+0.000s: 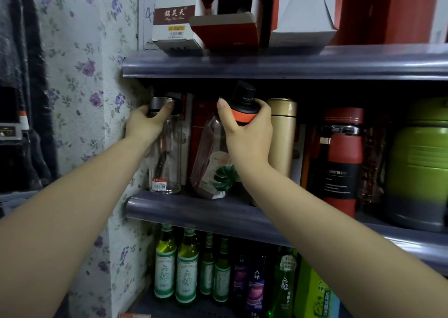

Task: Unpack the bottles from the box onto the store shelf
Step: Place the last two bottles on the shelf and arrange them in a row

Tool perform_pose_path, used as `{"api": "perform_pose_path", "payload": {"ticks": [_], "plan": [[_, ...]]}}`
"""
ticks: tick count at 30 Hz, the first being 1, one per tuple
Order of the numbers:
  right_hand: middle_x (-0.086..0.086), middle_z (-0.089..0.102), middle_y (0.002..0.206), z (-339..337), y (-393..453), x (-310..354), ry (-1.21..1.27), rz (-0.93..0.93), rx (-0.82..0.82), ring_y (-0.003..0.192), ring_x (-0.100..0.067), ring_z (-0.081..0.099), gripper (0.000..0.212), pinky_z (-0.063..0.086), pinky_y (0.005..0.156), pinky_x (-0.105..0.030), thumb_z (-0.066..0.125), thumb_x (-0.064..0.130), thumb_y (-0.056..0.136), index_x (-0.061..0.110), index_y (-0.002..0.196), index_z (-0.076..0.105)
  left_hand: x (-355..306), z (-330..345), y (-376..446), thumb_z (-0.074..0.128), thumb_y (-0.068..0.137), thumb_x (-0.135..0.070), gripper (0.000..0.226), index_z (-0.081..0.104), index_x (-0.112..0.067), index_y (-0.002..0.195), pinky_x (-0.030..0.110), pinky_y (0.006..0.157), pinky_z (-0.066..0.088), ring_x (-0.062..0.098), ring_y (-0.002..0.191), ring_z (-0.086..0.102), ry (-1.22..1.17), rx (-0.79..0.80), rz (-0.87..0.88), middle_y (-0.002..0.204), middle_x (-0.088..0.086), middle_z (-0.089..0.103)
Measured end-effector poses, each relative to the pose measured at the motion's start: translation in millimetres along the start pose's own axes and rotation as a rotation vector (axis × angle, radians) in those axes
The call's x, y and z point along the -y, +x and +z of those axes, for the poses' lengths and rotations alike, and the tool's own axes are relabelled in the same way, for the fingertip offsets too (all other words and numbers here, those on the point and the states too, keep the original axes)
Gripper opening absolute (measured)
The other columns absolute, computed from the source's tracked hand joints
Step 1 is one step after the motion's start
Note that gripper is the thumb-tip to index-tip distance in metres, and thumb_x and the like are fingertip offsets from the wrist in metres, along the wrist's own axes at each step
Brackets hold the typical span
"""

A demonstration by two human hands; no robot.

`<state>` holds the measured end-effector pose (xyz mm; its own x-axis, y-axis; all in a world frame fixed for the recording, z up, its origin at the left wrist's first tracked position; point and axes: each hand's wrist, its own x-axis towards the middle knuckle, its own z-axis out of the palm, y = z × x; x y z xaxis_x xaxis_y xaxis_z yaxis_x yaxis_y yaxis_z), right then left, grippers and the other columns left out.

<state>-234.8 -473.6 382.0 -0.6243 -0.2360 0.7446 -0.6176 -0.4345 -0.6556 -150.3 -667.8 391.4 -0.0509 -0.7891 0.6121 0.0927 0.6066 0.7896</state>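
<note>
- Left hand (145,123) grips the grey cap of the clear bottle (166,157), which stands upright at the left end of the middle shelf (194,211), next to the wall.
- Right hand (247,133) curls round the orange-banded neck of the tinted bottle (213,162); it's tilted, base on the shelf.
- Gold flask (283,133) just right of it, red flask (339,162) further right.
- Green bottles (177,264) on the shelf below.

The white-and-brown box (173,18) at the top shelf's left end reads "铭昊天". The red flask's (340,157) black label is too blurred.
</note>
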Motion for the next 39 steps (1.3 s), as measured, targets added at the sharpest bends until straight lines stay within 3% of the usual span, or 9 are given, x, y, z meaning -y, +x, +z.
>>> {"api": "perform_pose_path", "payload": {"ticks": [8, 11, 14, 17, 19, 23, 28, 32, 39], "plan": [[-0.011, 0.053, 0.129, 19, 10, 5, -0.084, 0.081, 0.007, 0.118, -0.026, 0.052, 0.079, 0.046, 0.100, -0.040, 0.071, 0.050, 0.078, 0.002, 0.132, 0.040, 1, -1, 2, 0.065, 0.076, -0.060, 0.060, 0.066, -0.009, 0.109, 0.025, 0.078, 0.046, 0.020, 0.092, 0.063, 0.023, 0.018, -0.010, 0.099, 0.006, 0.069], [-0.016, 0.053, 0.126, 30, 32, 6, -0.189, 0.171, 0.032, 0.115, -0.032, 0.053, 0.076, 0.046, 0.098, -0.045, 0.069, 0.052, 0.078, -0.001, 0.125, 0.042, 0, -3, 0, 0.066, 0.080, -0.053, 0.042, 0.066, -0.016, 0.099, 0.022, 0.074, 0.043, 0.018, 0.085, 0.062, 0.002, 0.035, -0.009, 0.089, 0.003, 0.067], [-0.018, 0.054, 0.125, 40, 54, 7, -0.354, 0.202, 0.147, 0.115, -0.035, 0.054, 0.075, 0.047, 0.097, -0.045, 0.064, 0.055, 0.081, -0.003, 0.124, 0.047, -2, -4, -2, 0.066, 0.079, -0.055, 0.047, 0.066, -0.013, 0.102, 0.024, 0.078, 0.046, 0.019, 0.090, 0.064, 0.001, 0.043, -0.001, 0.094, 0.003, 0.068], [-0.016, 0.058, 0.122, 46, 64, 14, -0.557, 0.136, 0.321, 0.113, -0.033, 0.056, 0.066, 0.048, 0.096, -0.043, 0.060, 0.056, 0.084, 0.000, 0.118, 0.057, -3, -6, -4, 0.062, 0.067, -0.069, 0.080, 0.063, -0.008, 0.117, 0.035, 0.094, 0.050, 0.023, 0.104, 0.064, 0.015, 0.040, 0.000, 0.111, 0.009, 0.069], [-0.015, 0.060, 0.119, 49, 65, 15, -0.606, 0.110, 0.387, 0.110, -0.032, 0.057, 0.065, 0.049, 0.095, -0.043, 0.061, 0.057, 0.083, 0.001, 0.115, 0.058, -2, -6, -5, 0.063, 0.071, -0.066, 0.074, 0.064, -0.008, 0.117, 0.034, 0.091, 0.051, 0.023, 0.102, 0.065, 0.017, 0.050, 0.013, 0.110, 0.010, 0.070], [-0.015, 0.057, 0.122, 50, 54, 4, -0.586, 0.144, 0.198, 0.113, -0.034, 0.055, 0.085, 0.049, 0.093, -0.048, 0.062, 0.069, 0.072, 0.002, 0.122, 0.049, 1, -5, -4, 0.062, 0.081, -0.057, 0.061, 0.063, -0.008, 0.117, 0.023, 0.081, 0.047, 0.021, 0.102, 0.063, 0.049, 0.049, 0.032, 0.108, 0.006, 0.068], [-0.016, 0.053, 0.125, 40, 55, 0, -0.466, 0.189, 0.089, 0.116, -0.035, 0.053, 0.086, 0.048, 0.095, -0.048, 0.066, 0.067, 0.071, 0.001, 0.123, 0.044, 0, -3, -5, 0.063, 0.086, -0.046, 0.041, 0.065, -0.011, 0.108, -0.001, 0.051, 0.034, 0.013, 0.085, 0.057, 0.030, 0.062, 0.046, 0.091, 0.000, 0.063], [-0.018, 0.046, 0.133, 44, 53, 7, -0.406, 0.221, 0.048, 0.124, -0.036, 0.045, 0.088, 0.041, 0.102, -0.048, 0.065, 0.063, 0.075, -0.001, 0.129, 0.037, -1, -3, -7, 0.065, 0.084, -0.047, 0.039, 0.065, -0.013, 0.103, 0.020, 0.072, 0.043, 0.016, 0.085, 0.061, -0.012, 0.056, 0.037, 0.089, 0.001, 0.064], [-0.016, 0.044, 0.137, 53, 44, 7, -0.639, 0.206, 0.103, 0.128, -0.034, 0.042, 0.092, 0.036, 0.100, -0.048, 0.061, 0.068, 0.074, 0.002, 0.132, 0.033, -2, -5, -9, 0.065, 0.077, -0.058, 0.062, 0.064, -0.009, 0.115, 0.028, 0.082, 0.047, 0.019, 0.095, 0.062, -0.018, 0.048, 0.028, 0.103, 0.005, 0.068]]}}
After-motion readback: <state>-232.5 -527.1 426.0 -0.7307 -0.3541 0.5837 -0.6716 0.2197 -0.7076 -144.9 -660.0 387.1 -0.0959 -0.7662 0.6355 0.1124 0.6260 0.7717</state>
